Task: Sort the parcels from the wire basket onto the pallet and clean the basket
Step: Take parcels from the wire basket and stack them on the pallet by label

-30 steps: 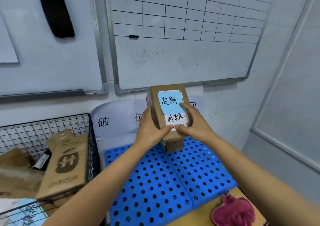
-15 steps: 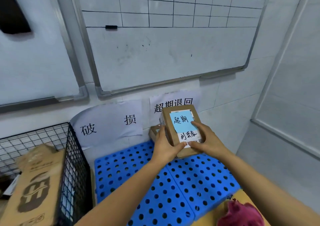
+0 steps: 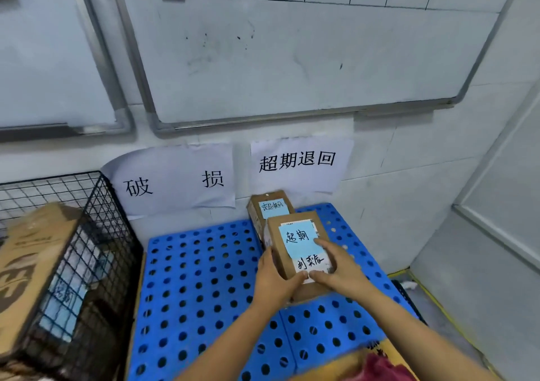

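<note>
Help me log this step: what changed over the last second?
The left hand and right hand lowered the labelled parcel toward the blue pallet, just in front of the second parcel. Neither let go. Second parcel and wire basket stayed put.

Both hands, left hand point(image 3: 276, 282) and right hand point(image 3: 340, 269), lowered the parcel point(image 3: 298, 249) onto the pallet point(image 3: 204, 278), just before a second parcel point(image 3: 270, 206).

Carrier: blue pallet point(image 3: 193, 266), perforated, fills lower centre of frame, far edge against white wall. Small parcel point(image 3: 273, 205) with blue note sits on far edge, right of centre, by wall. Larger parcel point(image 3: 292, 243), blue note too, just in front, overlapping it; full rest on pallet unclear.
</note>
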